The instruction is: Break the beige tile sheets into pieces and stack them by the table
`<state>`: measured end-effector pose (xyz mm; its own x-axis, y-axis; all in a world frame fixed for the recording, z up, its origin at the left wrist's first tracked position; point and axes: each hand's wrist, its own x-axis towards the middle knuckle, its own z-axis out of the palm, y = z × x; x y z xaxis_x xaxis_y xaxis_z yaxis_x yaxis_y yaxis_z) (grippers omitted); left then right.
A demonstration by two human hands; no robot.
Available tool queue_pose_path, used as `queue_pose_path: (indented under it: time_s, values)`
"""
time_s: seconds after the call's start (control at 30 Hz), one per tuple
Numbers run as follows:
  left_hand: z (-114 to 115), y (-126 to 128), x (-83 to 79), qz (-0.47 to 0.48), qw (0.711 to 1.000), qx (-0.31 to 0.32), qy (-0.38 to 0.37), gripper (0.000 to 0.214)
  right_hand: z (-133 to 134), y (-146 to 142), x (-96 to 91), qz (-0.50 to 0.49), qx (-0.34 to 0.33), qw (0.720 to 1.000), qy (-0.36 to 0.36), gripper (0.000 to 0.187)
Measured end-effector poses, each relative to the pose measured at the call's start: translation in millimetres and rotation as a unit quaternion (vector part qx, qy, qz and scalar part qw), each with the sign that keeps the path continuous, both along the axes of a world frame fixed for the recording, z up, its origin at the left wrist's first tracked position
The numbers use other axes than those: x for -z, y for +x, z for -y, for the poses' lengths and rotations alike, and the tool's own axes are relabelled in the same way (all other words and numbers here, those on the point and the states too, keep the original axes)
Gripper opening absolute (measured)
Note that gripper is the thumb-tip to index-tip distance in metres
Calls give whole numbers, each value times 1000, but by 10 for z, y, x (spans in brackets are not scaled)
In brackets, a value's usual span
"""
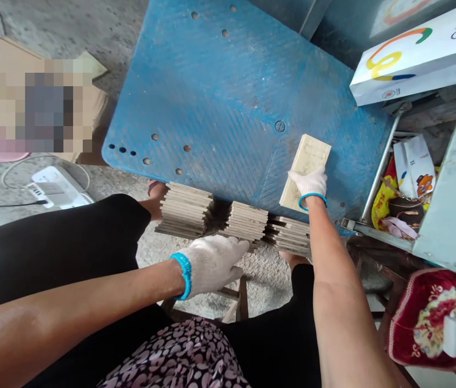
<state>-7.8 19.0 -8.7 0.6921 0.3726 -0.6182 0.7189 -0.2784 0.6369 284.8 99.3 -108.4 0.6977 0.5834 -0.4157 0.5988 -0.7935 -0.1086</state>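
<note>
My right hand (311, 184), in a white knit glove with a blue cuff, grips a pale yellowish rectangular board (312, 151) over its lower half. The board lies at a slant on the right side of a blue plastic tabletop (211, 86). My left hand (215, 264), gloved alike, hovers palm down above my lap with its fingers extended and thumb apart, holding nothing visible. Just beyond its fingertips, along the near table edge, are stacks of thin greyish slats: a left stack (185, 210), a middle stack (247, 220) and a right stack (290, 234). My right forearm borders the last one.
A white paper bag (417, 59) lies at the upper right. Below it, an open drawer (381, 167) holds wrappers and pouches. A red floral cushion (433, 318) carries a white charger (455, 335). On the left floor are a white power strip (56, 186) and cardboard (13, 51).
</note>
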Motion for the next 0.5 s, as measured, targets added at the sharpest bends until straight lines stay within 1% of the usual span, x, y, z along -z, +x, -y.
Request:
queue_pose_path:
  time_s: [0.07, 0.13, 0.23, 0.3, 0.33, 0.37, 0.43, 0.5]
  values:
    - [-17, 25, -32, -24, 999, 42, 5, 40, 28, 38, -85, 1, -18, 1000, -9, 97]
    - [-37, 51, -76, -35, 996, 82, 13, 43, 86, 81, -216, -13, -56, 998, -25, 79]
    - [-58, 78, -135, -24, 993, 112, 17, 46, 319, 174, -458, -50, -114, 992, -21, 59]
    - [-62, 89, -152, -24, 992, 123, 10, 49, 611, 262, -610, -77, -121, 990, 10, 53]
    - [-62, 94, -153, -28, 992, 126, 6, 50, 799, 308, -675, -95, -108, 989, 30, 52]
    - [-61, 99, -152, -33, 991, 129, 1, 52, 1011, 350, -731, -119, -84, 988, 51, 52]
    - [-61, 113, -142, -40, 990, 137, -5, 55, 1486, 391, -812, -171, -14, 981, 89, 52]
    - [-61, 128, -117, -49, 987, 151, -5, 60, 1971, 339, -855, -185, 48, 974, 120, 51]
